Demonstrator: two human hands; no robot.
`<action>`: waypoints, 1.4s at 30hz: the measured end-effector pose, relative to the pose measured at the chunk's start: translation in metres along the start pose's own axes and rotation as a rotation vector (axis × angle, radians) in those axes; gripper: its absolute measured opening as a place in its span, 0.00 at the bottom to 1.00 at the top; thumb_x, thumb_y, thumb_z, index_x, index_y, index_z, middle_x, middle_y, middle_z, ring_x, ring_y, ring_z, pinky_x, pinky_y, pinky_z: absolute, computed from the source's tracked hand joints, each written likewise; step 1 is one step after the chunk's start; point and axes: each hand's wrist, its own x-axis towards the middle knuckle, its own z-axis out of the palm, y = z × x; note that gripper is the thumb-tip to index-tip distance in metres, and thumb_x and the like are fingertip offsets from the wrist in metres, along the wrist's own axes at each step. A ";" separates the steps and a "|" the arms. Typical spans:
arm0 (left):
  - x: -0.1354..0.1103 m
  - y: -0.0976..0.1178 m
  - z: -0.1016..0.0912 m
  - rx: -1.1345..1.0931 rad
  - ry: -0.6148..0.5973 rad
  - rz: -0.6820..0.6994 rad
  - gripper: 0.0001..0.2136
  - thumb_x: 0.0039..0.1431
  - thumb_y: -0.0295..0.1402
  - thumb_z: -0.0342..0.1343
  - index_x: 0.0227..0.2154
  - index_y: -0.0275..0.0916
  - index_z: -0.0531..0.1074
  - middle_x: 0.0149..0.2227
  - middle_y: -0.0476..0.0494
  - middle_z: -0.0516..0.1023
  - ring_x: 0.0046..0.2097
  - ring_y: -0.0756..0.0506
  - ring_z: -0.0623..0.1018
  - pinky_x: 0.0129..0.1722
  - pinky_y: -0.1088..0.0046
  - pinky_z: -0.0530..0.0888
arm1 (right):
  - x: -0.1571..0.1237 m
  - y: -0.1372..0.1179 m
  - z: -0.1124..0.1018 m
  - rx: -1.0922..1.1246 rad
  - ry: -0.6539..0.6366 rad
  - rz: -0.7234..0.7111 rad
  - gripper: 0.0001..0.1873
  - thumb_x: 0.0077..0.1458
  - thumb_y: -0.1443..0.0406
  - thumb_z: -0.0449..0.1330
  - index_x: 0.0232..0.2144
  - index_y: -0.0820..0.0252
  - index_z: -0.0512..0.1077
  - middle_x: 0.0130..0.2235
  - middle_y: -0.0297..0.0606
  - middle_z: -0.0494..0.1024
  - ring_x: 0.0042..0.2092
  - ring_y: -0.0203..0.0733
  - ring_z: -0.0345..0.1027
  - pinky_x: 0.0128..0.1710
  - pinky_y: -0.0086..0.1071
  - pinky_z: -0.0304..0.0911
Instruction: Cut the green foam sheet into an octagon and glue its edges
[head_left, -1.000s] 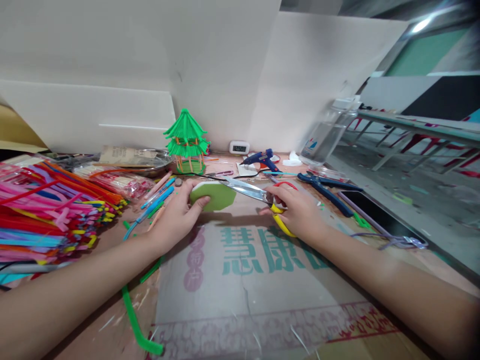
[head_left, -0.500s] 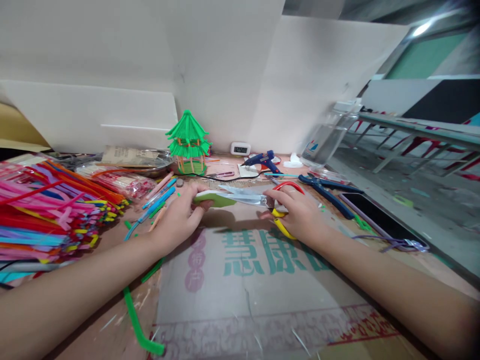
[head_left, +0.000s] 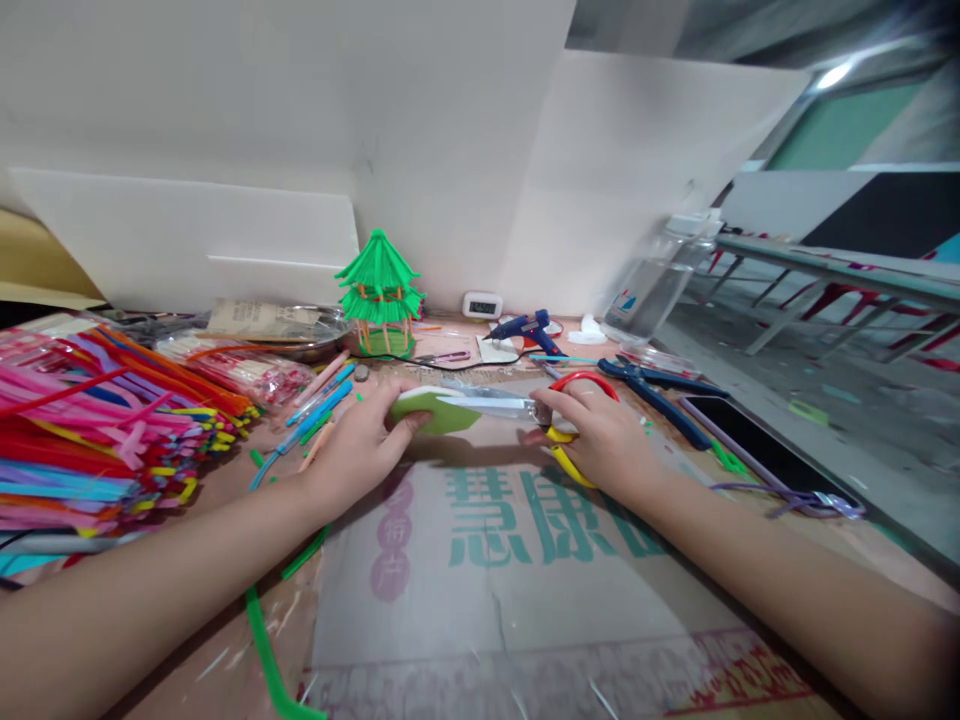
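My left hand pinches a flat green foam piece with a white edge, held almost level just above the cardboard sheet. My right hand grips scissors with red and yellow handles, fingers through the loops. The steel blades point left and close over the right edge of the foam piece. A green model pavilion made of sticks stands behind the hands near the wall.
A big pile of coloured pipe cleaners fills the left. A blue glue gun, a small digital clock, blue pliers, a phone and a clear bottle lie at the back and right. A green pipe cleaner lies near me.
The foam piece has tipped from facing me to nearly flat. The scissor blades have swung down and closed onto its edge. The view has shifted slightly.
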 end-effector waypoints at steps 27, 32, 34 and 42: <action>0.005 0.011 -0.002 0.012 0.000 -0.028 0.08 0.65 0.35 0.52 0.44 0.38 0.68 0.42 0.44 0.77 0.45 0.44 0.76 0.43 0.70 0.72 | -0.003 0.010 0.008 0.073 -0.074 0.115 0.19 0.58 0.55 0.61 0.49 0.57 0.70 0.40 0.41 0.77 0.37 0.45 0.71 0.33 0.34 0.63; 0.005 0.010 -0.002 0.021 0.003 -0.031 0.06 0.64 0.33 0.51 0.42 0.39 0.68 0.40 0.45 0.78 0.43 0.43 0.76 0.40 0.70 0.72 | 0.000 0.007 0.005 0.080 -0.072 0.114 0.16 0.57 0.58 0.61 0.46 0.57 0.71 0.38 0.40 0.77 0.36 0.44 0.71 0.33 0.35 0.64; 0.005 0.009 -0.003 0.026 -0.006 -0.026 0.06 0.64 0.32 0.51 0.42 0.39 0.68 0.40 0.45 0.77 0.42 0.44 0.76 0.40 0.70 0.72 | 0.002 0.006 0.003 0.093 -0.071 0.110 0.13 0.57 0.62 0.61 0.44 0.56 0.71 0.37 0.38 0.76 0.36 0.44 0.70 0.35 0.35 0.64; 0.005 0.007 -0.002 0.014 -0.017 -0.007 0.05 0.64 0.31 0.50 0.40 0.39 0.68 0.38 0.47 0.76 0.40 0.45 0.75 0.39 0.72 0.70 | 0.002 0.005 0.002 0.122 -0.085 0.086 0.11 0.56 0.65 0.62 0.42 0.57 0.69 0.36 0.37 0.74 0.37 0.42 0.68 0.36 0.33 0.62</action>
